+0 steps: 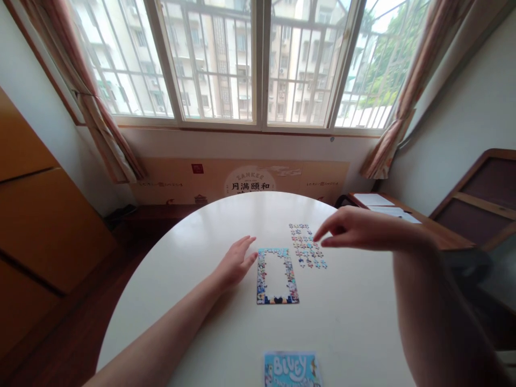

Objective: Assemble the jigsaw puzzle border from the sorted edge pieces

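A partly assembled jigsaw puzzle (294, 279) lies on the white round table (169, 301), its border joined around a bare middle. Loose puzzle pieces (308, 246) are spread in rows just beyond its right side. My left hand (237, 262) rests at the puzzle's upper left edge, fingers apart and holding nothing. Over the right side of the loose pieces hovers my right hand (349, 228), its index finger pointing down at them and the thumb apart below. Nothing shows between those fingers.
A blue box or card marked "BLUEY" (292, 370) lies at the table's near edge. Papers (373, 200) sit on a brown side table (439, 239) at the right, beside a chair (479, 199). A barred window and curtains are behind.
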Demonstrator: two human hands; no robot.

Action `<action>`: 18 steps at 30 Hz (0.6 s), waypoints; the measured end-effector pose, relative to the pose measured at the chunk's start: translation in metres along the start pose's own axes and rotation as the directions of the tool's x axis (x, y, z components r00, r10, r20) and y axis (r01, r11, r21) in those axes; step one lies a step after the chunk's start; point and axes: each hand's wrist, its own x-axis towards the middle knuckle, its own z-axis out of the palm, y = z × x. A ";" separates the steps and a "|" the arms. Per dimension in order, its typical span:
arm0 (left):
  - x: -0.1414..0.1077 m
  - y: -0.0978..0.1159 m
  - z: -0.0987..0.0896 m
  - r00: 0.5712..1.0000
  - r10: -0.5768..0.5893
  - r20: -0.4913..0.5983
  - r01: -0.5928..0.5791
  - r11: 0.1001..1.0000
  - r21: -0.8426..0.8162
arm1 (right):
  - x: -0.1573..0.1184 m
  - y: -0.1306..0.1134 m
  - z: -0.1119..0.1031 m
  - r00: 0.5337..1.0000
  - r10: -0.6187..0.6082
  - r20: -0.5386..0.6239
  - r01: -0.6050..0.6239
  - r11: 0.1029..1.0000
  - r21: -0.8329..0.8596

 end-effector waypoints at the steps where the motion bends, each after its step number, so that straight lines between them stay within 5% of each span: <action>1: 0.000 0.000 0.000 1.000 0.001 0.000 -0.001 1.000 -0.003 | 0.015 -0.001 0.001 0.999 0.038 0.004 -0.038 0.999 -0.031; 4: 0.001 -0.002 0.000 1.000 0.000 0.000 0.000 1.000 -0.009 | 0.055 0.002 0.013 0.978 0.119 0.170 -0.112 0.992 -0.052; 7: 0.002 -0.004 0.001 1.000 0.005 0.002 -0.005 1.000 -0.007 | 0.077 0.013 0.031 0.967 0.155 0.202 -0.146 0.988 -0.058; 18: 0.003 -0.008 0.007 0.999 0.019 -0.028 -0.019 1.000 -0.007 | 0.098 0.032 0.055 0.956 0.219 0.196 -0.203 0.974 -0.101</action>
